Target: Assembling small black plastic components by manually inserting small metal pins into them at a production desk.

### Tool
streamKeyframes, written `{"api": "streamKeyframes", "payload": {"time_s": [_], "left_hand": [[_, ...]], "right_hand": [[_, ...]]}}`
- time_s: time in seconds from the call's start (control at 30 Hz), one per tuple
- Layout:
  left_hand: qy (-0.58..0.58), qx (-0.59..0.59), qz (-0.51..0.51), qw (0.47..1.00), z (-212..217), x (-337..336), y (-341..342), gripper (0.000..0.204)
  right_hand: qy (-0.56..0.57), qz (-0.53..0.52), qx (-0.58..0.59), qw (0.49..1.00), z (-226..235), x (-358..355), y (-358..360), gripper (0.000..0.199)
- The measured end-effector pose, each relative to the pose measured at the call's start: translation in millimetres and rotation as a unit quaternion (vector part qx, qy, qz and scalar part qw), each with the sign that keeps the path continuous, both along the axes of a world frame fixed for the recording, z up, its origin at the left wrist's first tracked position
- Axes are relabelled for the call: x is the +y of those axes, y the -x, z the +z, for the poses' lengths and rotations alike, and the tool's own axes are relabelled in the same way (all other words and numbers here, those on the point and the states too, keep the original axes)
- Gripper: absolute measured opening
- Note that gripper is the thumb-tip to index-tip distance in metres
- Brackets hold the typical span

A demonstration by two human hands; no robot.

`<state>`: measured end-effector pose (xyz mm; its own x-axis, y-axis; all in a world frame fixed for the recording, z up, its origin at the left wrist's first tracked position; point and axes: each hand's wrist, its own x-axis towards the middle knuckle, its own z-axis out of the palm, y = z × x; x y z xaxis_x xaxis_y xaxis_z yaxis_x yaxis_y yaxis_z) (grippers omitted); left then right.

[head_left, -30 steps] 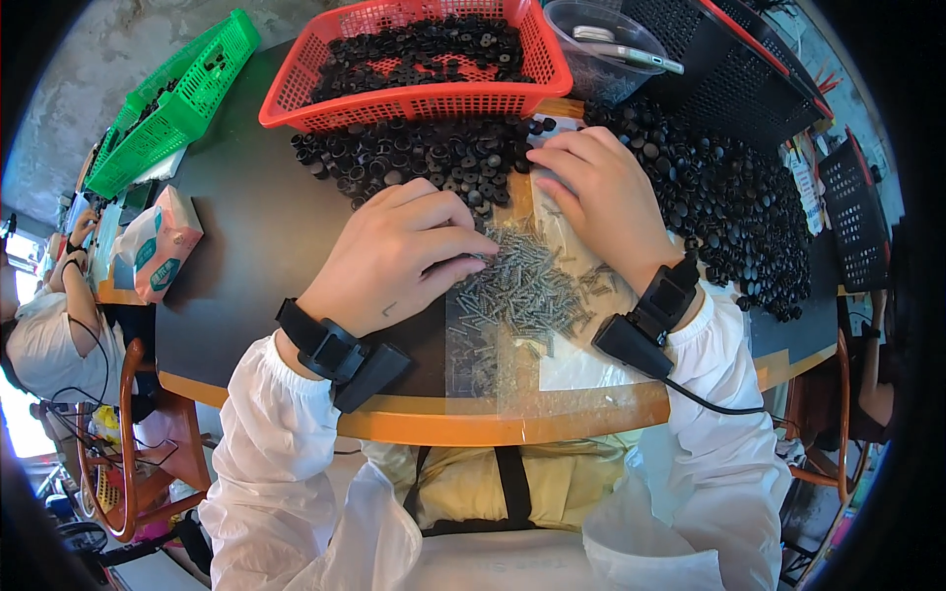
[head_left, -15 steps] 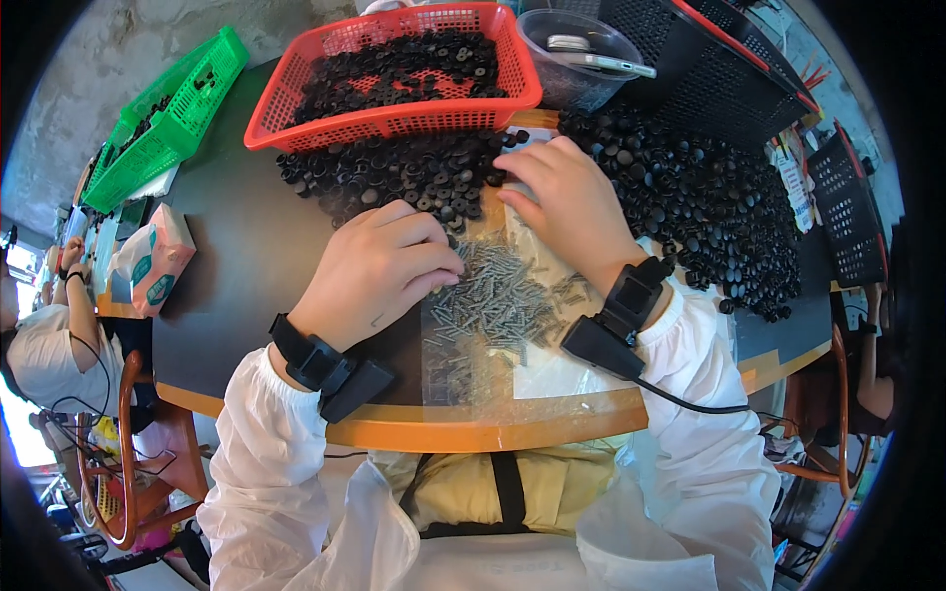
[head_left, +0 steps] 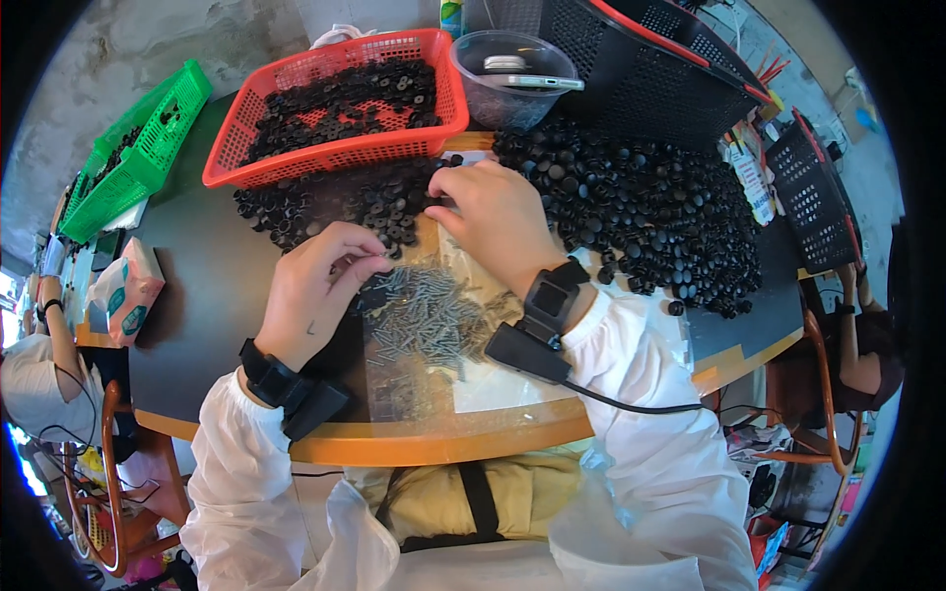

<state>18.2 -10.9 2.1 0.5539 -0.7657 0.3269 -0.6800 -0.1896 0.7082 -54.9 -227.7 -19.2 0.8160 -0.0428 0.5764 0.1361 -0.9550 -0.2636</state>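
Beside the screws [head_left: 426, 317], the left hand [head_left: 317, 288] pinched its fingers [head_left: 365, 239] together; the right hand [head_left: 501, 219], grip unclear, neared black pieces [head_left: 379, 205].

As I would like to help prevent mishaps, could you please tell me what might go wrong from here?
The metal screws lie close to the dark round parts by the left hand, so they might get mixed. The right hand sits between those parts and the black caps, so a careless brush could mingle the two piles. The cable crossing the right sleeve could perhaps snag.
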Motion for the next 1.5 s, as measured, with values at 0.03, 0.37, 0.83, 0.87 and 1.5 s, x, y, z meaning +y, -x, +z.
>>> {"api": "streamKeyframes", "payload": {"time_s": [0.03, 0.37, 0.83, 0.87, 1.5], "left_hand": [[0.019, 0.021, -0.007, 1.000, -2.3, 0.6, -1.0, 0.016], [0.111, 0.140, 0.022, 0.984, -2.6, 9.2, -8.3, 0.011], [0.107, 0.217, -0.011, 0.970, 6.5, 6.7, 1.6, 0.022], [0.105, 0.196, -0.011, 0.975, 5.0, 7.0, 1.9, 0.020], [0.137, 0.067, -0.036, 0.988, 4.3, 6.1, 5.8, 0.012]], "right_hand": [[-0.004, -0.002, -0.002, 1.000, 0.6, 1.5, -0.7, 0.016], [-0.110, 0.035, -0.011, 0.993, 2.0, 6.1, 6.8, 0.019], [-0.527, 0.124, 0.102, 0.835, 16.9, 42.1, 30.5, 0.019], [-0.525, 0.124, 0.106, 0.835, 16.9, 41.0, 31.6, 0.019], [-0.529, 0.182, 0.120, 0.820, 17.2, 45.1, 34.3, 0.023]]}}
